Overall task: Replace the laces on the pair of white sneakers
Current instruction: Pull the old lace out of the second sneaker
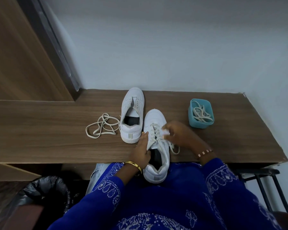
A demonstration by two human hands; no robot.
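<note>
Two sneakers sit on the desk point(40, 130) — the near sneaker point(158, 146) overhangs its front edge, the far sneaker point(131, 113) just left of and beyond it. Left hand point(140, 151) grips the near sneaker's collar; right hand point(176, 132) pinches its lace point(154, 131). A loose lace point(101, 126) lies further left — a blue tub point(200, 112) of laces to its right.

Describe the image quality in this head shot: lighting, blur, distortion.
Head view: dim, cool, even light, no glare; wide-angle bending curves the brown wooden desk edges and wall; the right hand is motion-blurred over the near white leather sneaker; the left hand is sharper.
</note>
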